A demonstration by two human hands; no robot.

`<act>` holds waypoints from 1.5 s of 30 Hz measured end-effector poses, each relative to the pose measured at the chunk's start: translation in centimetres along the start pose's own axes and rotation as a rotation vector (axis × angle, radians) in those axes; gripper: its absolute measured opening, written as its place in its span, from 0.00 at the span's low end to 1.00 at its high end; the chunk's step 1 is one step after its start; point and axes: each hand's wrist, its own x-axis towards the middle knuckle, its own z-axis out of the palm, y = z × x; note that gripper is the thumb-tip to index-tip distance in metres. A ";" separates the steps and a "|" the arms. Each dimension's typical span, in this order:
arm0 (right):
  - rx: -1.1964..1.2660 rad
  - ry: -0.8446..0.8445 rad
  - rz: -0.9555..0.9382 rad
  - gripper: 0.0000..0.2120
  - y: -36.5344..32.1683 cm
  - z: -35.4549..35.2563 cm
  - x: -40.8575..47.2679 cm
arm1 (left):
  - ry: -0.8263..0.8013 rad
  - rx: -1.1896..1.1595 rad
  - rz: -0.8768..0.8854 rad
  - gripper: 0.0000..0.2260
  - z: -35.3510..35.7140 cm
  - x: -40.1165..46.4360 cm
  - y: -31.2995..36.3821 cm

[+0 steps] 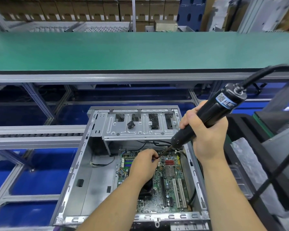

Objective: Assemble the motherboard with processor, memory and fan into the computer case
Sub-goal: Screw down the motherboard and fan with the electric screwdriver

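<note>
An open grey computer case (83, 172) lies in front of me with the green motherboard (167, 185) inside on its right half. My right hand (205, 130) grips a black electric screwdriver (213, 110), tilted so that its bit points down-left over the board's far edge. My left hand (145, 162) hovers over the board and pinches the tip of the bit, perhaps with a small screw. The black fan (147, 189) is mostly hidden under my left forearm. A small pile of dark screws (131, 125) lies on the drive cage (140, 129).
A green-topped bench (123, 50) runs across behind the case, above aluminium frame rails (37, 134) and blue bins. The screwdriver's black cable (274, 170) loops down at the right past black foam trays (244, 124) and plastic wrap. Cardboard boxes are stacked at the far back.
</note>
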 end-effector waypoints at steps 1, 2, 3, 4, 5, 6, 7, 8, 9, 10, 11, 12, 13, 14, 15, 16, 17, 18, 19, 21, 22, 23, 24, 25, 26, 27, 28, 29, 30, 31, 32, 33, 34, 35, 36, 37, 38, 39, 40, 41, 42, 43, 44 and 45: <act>-0.022 -0.017 -0.006 0.05 0.0 0.2 -0.1 | 0.003 0.019 0.006 0.04 0.0 0.0 0.0; -0.035 -0.034 -0.008 0.05 0.0 0.4 -0.1 | 0.005 0.033 0.010 0.04 0.0 -0.1 0.0; -0.040 -0.049 -0.006 0.04 -0.1 0.7 -0.2 | 0.007 0.044 0.011 0.04 0.0 -0.1 0.0; -0.043 -0.061 -0.001 0.04 -0.1 0.9 -0.3 | 0.009 0.051 0.012 0.04 0.0 -0.1 0.0; -0.045 -0.067 0.007 0.04 0.0 1.0 -0.4 | 0.009 0.059 0.012 0.04 0.0 -0.2 0.0; -0.053 -0.066 0.015 0.05 0.0 1.1 -0.5 | 0.009 0.068 0.012 0.04 0.1 -0.2 0.0; -0.065 -0.064 0.022 0.07 0.2 1.2 -0.5 | 0.008 0.077 0.015 0.04 0.1 -0.2 -0.1; -0.075 -0.061 0.030 0.10 0.3 1.3 -0.6 | 0.006 0.083 0.017 0.03 0.1 -0.2 -0.1; -0.083 -0.059 0.037 0.13 0.4 1.3 -0.7 | 0.002 0.084 0.016 0.02 0.2 -0.2 -0.2; -0.084 -0.056 0.042 0.15 0.5 1.3 -0.8 | -0.006 0.080 0.013 0.01 0.3 -0.2 -0.3; -0.085 -0.050 0.045 0.15 0.5 1.4 -0.8 | -0.016 0.076 0.009 0.02 0.3 -0.2 -0.4; -0.088 -0.047 0.045 0.14 0.5 1.4 -0.9 | -0.025 0.072 0.004 0.03 0.3 -0.2 -0.4; -0.093 -0.047 0.043 0.12 0.5 1.3 -0.9 | -0.030 0.072 0.000 0.03 0.4 -0.2 -0.4; -0.095 -0.048 0.040 0.09 0.6 1.3 -0.9 | -0.033 0.075 -0.002 0.03 0.4 -0.2 -0.5; -0.094 -0.048 0.037 0.08 0.6 1.3 -0.9 | -0.037 0.078 -0.004 0.04 0.4 -0.2 -0.5; -0.092 -0.049 0.034 0.08 0.7 1.2 -0.9 | -0.041 0.080 -0.004 0.04 0.5 -0.1 -0.6; -0.091 -0.049 0.032 0.08 0.8 1.2 -0.9 | -0.046 0.082 -0.002 0.04 0.5 -0.1 -0.6; -0.092 -0.050 0.030 0.08 0.9 1.1 -0.9 | -0.051 0.083 0.004 0.05 0.5 -0.1 -0.7; -0.093 -0.053 0.026 0.07 1.0 1.0 -0.9 | -0.055 0.085 0.014 0.07 0.6 -0.1 -0.7; -0.096 -0.059 0.024 0.06 1.3 0.9 -0.9 | -0.061 0.133 0.043 0.12 0.6 0.0 -0.7; -0.100 -0.061 0.029 0.06 1.4 0.8 -0.9 | -0.058 0.187 0.053 0.14 0.6 0.1 -0.7; -0.104 -0.062 0.038 0.06 1.7 0.8 -0.9 | -0.049 0.249 0.052 0.15 0.6 0.1 -0.7; -0.111 -0.061 0.051 0.07 1.9 0.7 -1.0 | -0.038 0.307 0.041 0.16 0.5 0.2 -0.7; -0.120 -0.062 0.062 0.07 2.1 0.6 -1.0 | -0.029 0.356 0.024 0.17 0.4 0.2 -0.8; -0.134 -0.061 0.073 0.08 2.3 0.6 -1.1 | -0.026 0.396 0.003 0.17 0.4 0.2 -0.9; -0.146 -0.060 0.083 0.08 2.5 0.5 -1.2 | -0.036 0.425 -0.020 0.18 0.4 0.1 -1.1; -0.156 -0.057 0.096 0.09 2.7 0.4 -1.3 | -0.058 0.442 -0.044 0.20 0.4 0.1 -1.3; -0.164 -0.053 0.110 0.10 3.0 0.4 -1.4 | -0.091 0.452 -0.063 0.22 0.4 0.1 -1.4; -0.174 -0.048 0.127 0.13 3.2 0.3 -1.4 | -0.124 0.459 -0.071 0.23 0.5 0.1 -1.5; -0.183 -0.047 0.141 0.17 3.4 0.3 -1.5 | -0.150 0.467 -0.070 0.24 0.5 0.1 -1.5; -0.187 -0.046 0.152 0.20 3.7 0.2 -1.6 | -0.172 0.478 -0.065 0.24 0.5 0.1 -1.5; -0.186 -0.042 0.161 0.22 3.8 0.2 -1.6 | -0.196 0.490 -0.061 0.24 0.5 0.1 -1.5; -0.181 -0.038 0.170 0.24 3.9 0.2 -1.7 | -0.218 0.504 -0.060 0.24 0.4 0.1 -1.4; -0.176 -0.034 0.178 0.24 4.1 0.1 -1.7 | -0.237 0.516 -0.062 0.24 0.4 0.1 -1.4; -0.173 -0.033 0.184 0.23 4.1 0.1 -1.7 | -0.249 0.527 -0.063 0.24 0.4 0.1 -1.3; -0.173 -0.031 0.189 0.23 4.3 0.1 -1.8 | -0.260 0.538 -0.062 0.24 0.3 0.0 -1.3; -0.172 -0.029 0.197 0.23 4.4 0.1 -1.8 | -0.269 0.551 -0.059 0.25 0.2 0.0 -1.2; -0.170 -0.024 0.207 0.23 4.6 0.1 -1.8 | -0.277 0.561 -0.055 0.25 0.2 -0.1 -1.2; -0.167 -0.019 0.215 0.22 4.6 0.0 -1.8 | -0.284 0.568 -0.053 0.25 0.1 -0.1 -1.2; -0.164 -0.015 0.218 0.22 4.7 0.1 -1.8 | -0.290 0.571 -0.052 0.25 0.1 -0.1 -1.2; -0.162 -0.012 0.218 0.21 4.8 0.0 -1.7 | -0.294 0.571 -0.052 0.25 0.0 -0.1 -1.1; -0.165 -0.010 0.219 0.21 4.9 0.1 -1.7 | -0.299 0.570 -0.054 0.26 0.0 -0.1 -1.0; -0.172 -0.010 0.220 0.22 5.0 0.1 -1.7 | -0.303 0.569 -0.056 0.26 -0.1 -0.1 -1.0; -0.180 -0.012 0.222 0.22 5.1 0.1 -1.7 | -0.306 0.567 -0.058 0.26 -0.1 -0.1 -1.0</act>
